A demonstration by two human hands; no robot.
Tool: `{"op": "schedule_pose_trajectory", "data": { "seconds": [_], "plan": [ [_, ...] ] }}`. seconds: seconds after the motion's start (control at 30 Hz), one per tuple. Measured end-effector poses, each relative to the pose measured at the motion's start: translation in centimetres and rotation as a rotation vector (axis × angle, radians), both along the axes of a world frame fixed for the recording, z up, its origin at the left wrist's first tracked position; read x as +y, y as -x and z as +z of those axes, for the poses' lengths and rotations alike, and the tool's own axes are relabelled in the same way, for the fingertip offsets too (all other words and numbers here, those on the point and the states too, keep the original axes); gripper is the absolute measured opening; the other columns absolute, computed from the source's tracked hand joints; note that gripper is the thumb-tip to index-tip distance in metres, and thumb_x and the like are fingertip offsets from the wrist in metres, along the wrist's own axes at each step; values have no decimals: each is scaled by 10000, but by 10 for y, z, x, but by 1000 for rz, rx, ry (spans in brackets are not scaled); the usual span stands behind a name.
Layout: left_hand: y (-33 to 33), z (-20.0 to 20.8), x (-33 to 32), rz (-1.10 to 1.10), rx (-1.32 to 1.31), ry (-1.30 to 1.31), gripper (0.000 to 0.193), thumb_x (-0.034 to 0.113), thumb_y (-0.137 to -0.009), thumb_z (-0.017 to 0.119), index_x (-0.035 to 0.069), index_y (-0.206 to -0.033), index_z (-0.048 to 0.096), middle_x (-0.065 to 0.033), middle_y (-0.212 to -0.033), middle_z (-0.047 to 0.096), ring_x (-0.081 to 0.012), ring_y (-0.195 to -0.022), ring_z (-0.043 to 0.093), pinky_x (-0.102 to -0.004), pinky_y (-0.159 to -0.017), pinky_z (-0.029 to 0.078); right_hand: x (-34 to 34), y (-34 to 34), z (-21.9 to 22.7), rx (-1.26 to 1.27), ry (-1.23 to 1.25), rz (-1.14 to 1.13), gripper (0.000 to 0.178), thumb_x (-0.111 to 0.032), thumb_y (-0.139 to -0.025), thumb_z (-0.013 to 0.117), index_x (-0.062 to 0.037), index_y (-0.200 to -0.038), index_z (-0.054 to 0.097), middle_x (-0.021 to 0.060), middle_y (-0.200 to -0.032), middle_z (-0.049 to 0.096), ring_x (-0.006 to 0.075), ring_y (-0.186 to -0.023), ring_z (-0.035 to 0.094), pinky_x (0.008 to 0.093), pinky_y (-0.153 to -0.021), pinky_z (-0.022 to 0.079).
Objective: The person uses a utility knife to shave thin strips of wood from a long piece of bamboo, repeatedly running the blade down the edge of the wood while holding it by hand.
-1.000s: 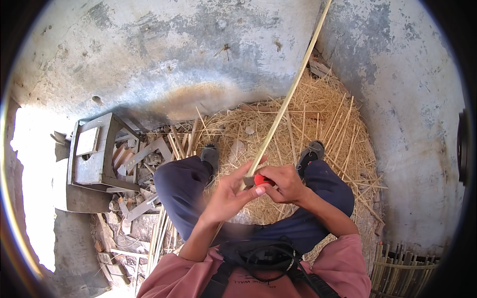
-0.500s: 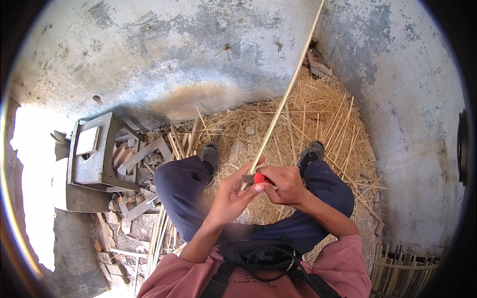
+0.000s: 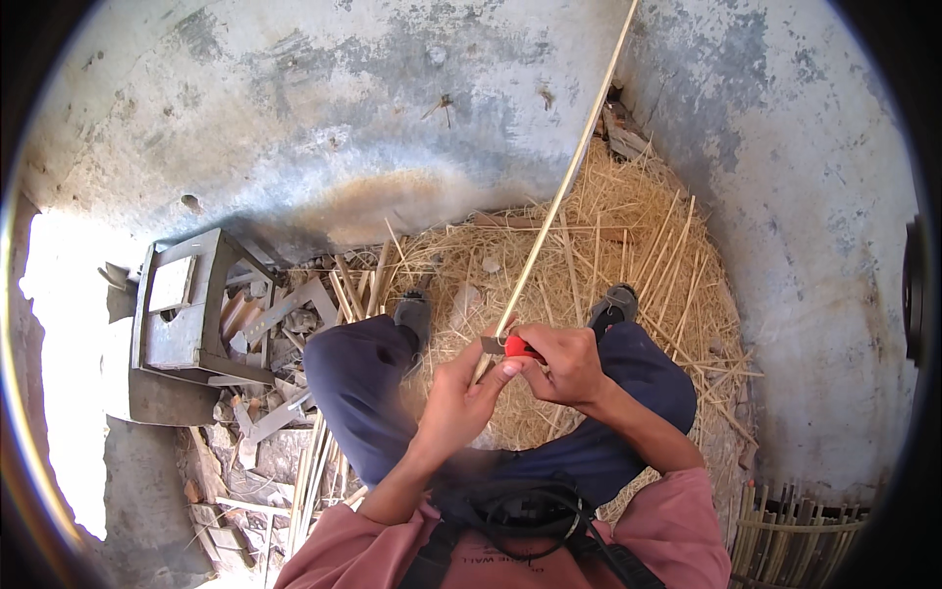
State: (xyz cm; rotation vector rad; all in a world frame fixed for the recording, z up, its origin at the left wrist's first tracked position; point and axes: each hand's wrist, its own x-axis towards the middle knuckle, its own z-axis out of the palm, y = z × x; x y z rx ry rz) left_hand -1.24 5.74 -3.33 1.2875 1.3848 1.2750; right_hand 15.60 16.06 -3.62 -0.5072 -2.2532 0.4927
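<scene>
A long, pale bamboo strip (image 3: 549, 222) slants up and away from between my hands toward the far corner. My left hand (image 3: 454, 404) is closed around its near end, fingers and thumb pinching it. In my right hand (image 3: 567, 365) is a knife (image 3: 516, 346) with a red handle and a short, dark, broad blade. The blade lies across the strip just above the left thumb. The right thumb presses close to the left thumb near the blade. Part of the handle is hidden inside the right fist.
Straw-like shavings (image 3: 599, 211) and loose strips cover the floor around my shoes. At the left, a wooden box frame (image 3: 186, 304) stands beside scrap wood and rubble. Weathered walls (image 3: 392, 108) rise ahead and at the right. A bundle of bamboo sticks (image 3: 800, 535) is at the lower right.
The blade has shifted very slightly up along the strip, and a small sliver shows beside it. Both hands keep nearly the same grip; the whole view has moved a little.
</scene>
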Motion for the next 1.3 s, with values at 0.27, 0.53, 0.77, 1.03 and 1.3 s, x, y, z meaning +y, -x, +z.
{"op": "schedule_pose_trajectory", "data": {
  "seconds": [0.27, 0.53, 0.77, 1.03, 1.3],
  "plan": [
    [0, 13, -4, 64, 226, 36, 530, 252, -1061, 675, -4, -1495, 512, -112, -580, 519, -185, -483, 461, -346, -503, 394, 1, 1, 1, -27, 22, -25, 205, -167, -897, 746, -4, -1013, 702, 121, -791, 700, 302, -613, 694, 368, -540, 535],
    [-1, 7, -5, 92, 306, -48, 501, 240, -1065, 664, -14, -1467, 505, -157, -570, 534, -298, -468, 529, -403, -504, 408, 5, 1, -2, -33, -1, -34, 219, -209, -923, 751, -12, -1008, 705, 104, -770, 699, 281, -610, 699, 362, -531, 529],
    [-1, 1, -10, 126, 342, -37, 496, 239, -1061, 668, -22, -1450, 506, -176, -572, 544, -342, -468, 561, -426, -497, 404, 7, 1, -7, -31, 11, -60, 211, -246, -903, 767, -70, -1006, 716, 71, -823, 721, 267, -635, 708, 375, -524, 519],
    [3, -2, -15, 107, 359, -33, 534, 240, -1048, 687, -26, -1469, 497, -185, -558, 542, -372, -474, 578, -444, -506, 430, 12, 2, 0, -43, 11, -34, 219, -240, -919, 767, -38, -977, 705, 88, -792, 707, 270, -598, 683, 364, -524, 511],
    [9, -2, -20, 96, 361, -9, 535, 223, -1041, 692, 23, -1496, 494, -197, -557, 541, -404, -489, 582, -463, -513, 443, 15, 5, -1, -41, 8, -41, 224, -257, -932, 761, -43, -976, 710, 94, -751, 682, 272, -577, 666, 367, -520, 497]
  ]
}}
